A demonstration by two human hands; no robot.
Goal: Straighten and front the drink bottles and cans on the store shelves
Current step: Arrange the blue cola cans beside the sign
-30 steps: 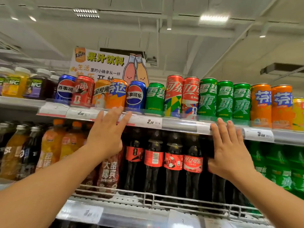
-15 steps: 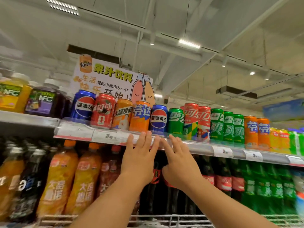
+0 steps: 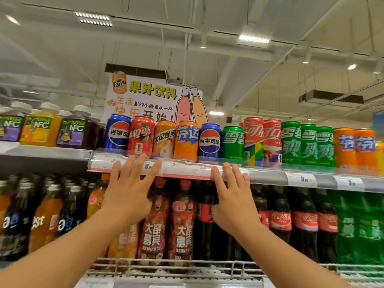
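Note:
A row of drink cans stands along the upper shelf: a blue Pepsi can (image 3: 118,133), a red cola can (image 3: 141,135), an orange can (image 3: 164,139), an orange Fanta can (image 3: 186,141), a second Pepsi can (image 3: 209,142), a green Sprite can (image 3: 232,145). My left hand (image 3: 128,190) is raised with straight fingers, its fingertips on the shelf's price rail (image 3: 182,169) under the red can. My right hand (image 3: 231,194) is also flat, fingertips at the rail below the green can. Neither hand holds anything.
Juice bottles (image 3: 40,129) stand left on the upper shelf. Below are orange, dark and red soda bottles (image 3: 180,221), cola bottles (image 3: 303,221) and green bottles (image 3: 365,227) behind a wire rail (image 3: 166,265). A Fanta sign (image 3: 145,98) rises behind the cans.
Both hands have spread apart along the rail: the left hand moved left under the red can, the right hand moved right. My view has shifted closer to the shelf.

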